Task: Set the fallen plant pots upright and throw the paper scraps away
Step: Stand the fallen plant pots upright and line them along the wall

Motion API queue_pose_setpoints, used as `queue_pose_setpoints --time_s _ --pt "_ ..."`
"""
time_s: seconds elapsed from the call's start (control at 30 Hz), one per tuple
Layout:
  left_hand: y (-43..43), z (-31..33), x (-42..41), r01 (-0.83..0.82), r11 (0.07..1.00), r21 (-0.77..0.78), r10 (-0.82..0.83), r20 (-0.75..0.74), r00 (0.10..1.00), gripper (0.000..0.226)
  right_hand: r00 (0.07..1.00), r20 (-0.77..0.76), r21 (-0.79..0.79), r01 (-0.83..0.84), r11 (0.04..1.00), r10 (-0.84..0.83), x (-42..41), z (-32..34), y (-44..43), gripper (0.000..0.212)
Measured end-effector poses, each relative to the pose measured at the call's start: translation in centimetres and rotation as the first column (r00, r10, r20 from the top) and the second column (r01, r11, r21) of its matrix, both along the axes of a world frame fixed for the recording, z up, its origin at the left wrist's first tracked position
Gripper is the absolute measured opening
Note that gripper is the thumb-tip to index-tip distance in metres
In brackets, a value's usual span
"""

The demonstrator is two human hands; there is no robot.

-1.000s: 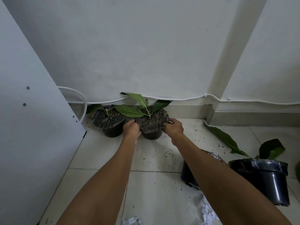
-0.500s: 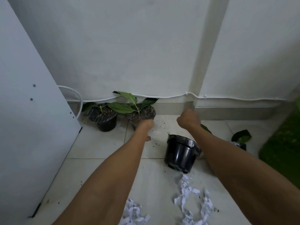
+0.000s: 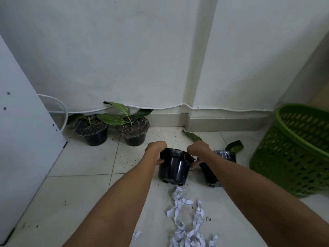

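Two black plant pots stand upright by the wall, the left pot (image 3: 92,132) and the right pot (image 3: 134,133), each with green leaves. A third black pot (image 3: 175,169) lies tipped on the floor tiles, its bottom toward me. My left hand (image 3: 154,150) grips its rim on the left, and my right hand (image 3: 197,151) grips the rim on the right. A fourth black pot (image 3: 210,172) lies fallen behind my right forearm, its leaf (image 3: 235,147) showing beyond. White paper scraps (image 3: 187,218) are strewn on the floor near me.
A green plastic basket (image 3: 292,154) stands at the right. A white panel (image 3: 23,139) rises on the left. A white cable (image 3: 160,108) runs along the skirting. Soil crumbs speckle the tiles. A loose leaf (image 3: 193,137) lies by the wall corner.
Both hands left the upright right pot by the wall, moved right and back toward me, and now grip the fallen third pot. The view has swung right, bringing the green basket in.
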State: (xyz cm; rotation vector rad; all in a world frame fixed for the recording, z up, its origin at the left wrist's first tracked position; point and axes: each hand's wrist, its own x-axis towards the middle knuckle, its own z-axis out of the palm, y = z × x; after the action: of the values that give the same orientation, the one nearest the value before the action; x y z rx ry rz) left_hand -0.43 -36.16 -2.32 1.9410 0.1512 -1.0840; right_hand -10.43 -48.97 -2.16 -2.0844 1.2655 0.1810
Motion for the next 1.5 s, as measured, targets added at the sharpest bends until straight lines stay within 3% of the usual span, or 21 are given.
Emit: queue_pose_setpoints --time_s 0.1,0.23,0.37,0.53,0.63,0.9,1.1,1.23,1.37,1.43,1.5 --pt "1.2 0.3 0.6 -0.073 0.993 -0.090 0.069 -0.050 0.996 0.013 1.000 0.006 0.059 0.018 0.998 -0.018 1.2 -0.3 0.1 0.009" --pt "2.2 -0.1 1.9 -0.188 0.959 -0.210 0.185 -0.035 0.982 0.026 0.989 0.074 0.141 0.117 0.983 -0.128 2.5 1.0 0.6 0.008" --pt "1.5 0.0 3.0 -0.226 0.917 -0.329 0.239 -0.003 0.971 0.017 0.931 0.219 0.191 0.254 0.948 -0.293 3.9 1.0 0.3 0.013" --pt "-0.7 -0.9 5.5 -0.232 0.882 -0.410 0.267 0.030 0.963 0.026 0.810 0.386 0.218 0.384 0.897 -0.441 6.0 -1.0 -1.7 0.023" --pt "-2.3 -1.4 6.8 -0.218 0.866 -0.450 0.273 0.058 0.960 0.045 0.774 0.448 0.200 0.402 0.893 -0.449 6.8 -1.8 -2.6 0.029" --pt "-4.9 -3.8 9.6 -0.213 0.880 -0.424 0.289 0.124 0.949 0.056 0.732 0.627 0.128 0.238 0.963 -0.265 8.1 -4.2 -3.3 0.048" --pt "-5.4 -5.5 10.0 -0.232 0.875 -0.425 0.299 0.097 0.949 0.059 0.709 0.641 0.103 0.298 0.949 -0.293 9.5 -6.3 -4.0 0.045" --pt "-5.7 -5.5 10.2 -0.262 0.857 -0.443 0.330 0.083 0.940 0.059 0.770 0.602 0.073 0.208 0.975 -0.210 9.7 -6.3 -4.7 0.047" --pt "-5.8 -5.9 10.5 -0.251 0.869 -0.426 0.318 0.095 0.943 0.064 0.910 0.403 -0.057 -0.088 0.995 0.103 9.1 -5.0 -5.4 0.050" --pt "-5.8 -5.3 10.3 -0.228 0.902 -0.367 0.287 0.114 0.951 0.061 0.911 0.387 -0.069 -0.125 0.990 0.142 9.1 -4.6 -5.1 0.050" --pt "-5.6 -3.6 8.8 -0.151 0.956 -0.253 0.194 0.153 0.969 0.051 0.879 0.466 -0.098 -0.065 0.993 0.103 8.5 -3.8 -4.9 0.042"
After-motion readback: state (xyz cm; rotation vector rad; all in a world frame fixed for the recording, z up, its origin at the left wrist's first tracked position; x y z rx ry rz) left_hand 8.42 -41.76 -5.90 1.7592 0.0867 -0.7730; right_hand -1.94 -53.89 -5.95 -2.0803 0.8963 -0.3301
